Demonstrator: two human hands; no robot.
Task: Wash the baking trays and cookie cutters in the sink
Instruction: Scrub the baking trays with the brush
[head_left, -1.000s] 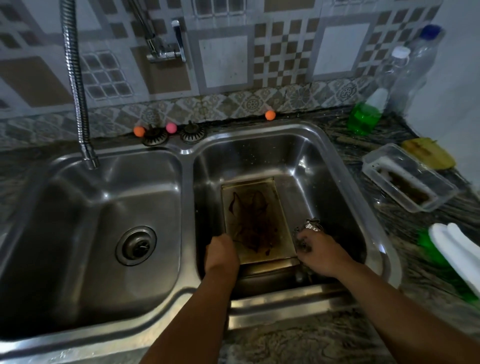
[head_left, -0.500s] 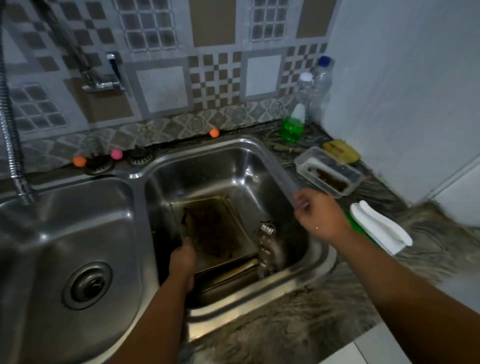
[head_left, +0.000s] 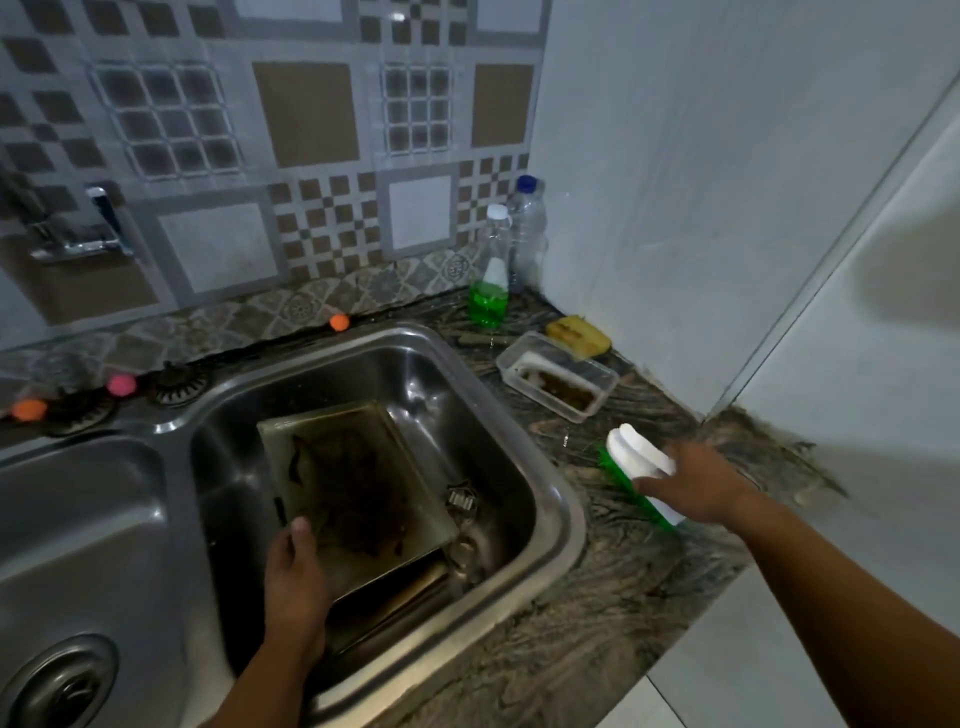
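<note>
A dirty baking tray (head_left: 358, 478) with dark burnt stains lies tilted in the right sink basin (head_left: 519, 431), on top of another tray (head_left: 405, 587). My left hand (head_left: 296, 577) grips the stained tray's near left corner, thumb on its rim. Metal cookie cutters (head_left: 460, 499) lie in the basin to the right of the tray. My right hand (head_left: 696, 488) is out over the counter, its fingers resting on a white-handled scrub brush with green bristles (head_left: 634, 462); a closed grip on the brush does not show.
A green dish soap bottle (head_left: 491, 280) and a clear bottle (head_left: 527, 228) stand at the back corner. A yellow sponge (head_left: 576, 335) and a clear plastic container (head_left: 556, 382) lie on the marble counter. The left basin (head_left: 78, 519) and the wall tap (head_left: 78, 234) are at left.
My right hand left the cookie cutters in the basin and moved right across the counter onto the scrub brush. My left hand stays on the tray. My view turned to the right.
</note>
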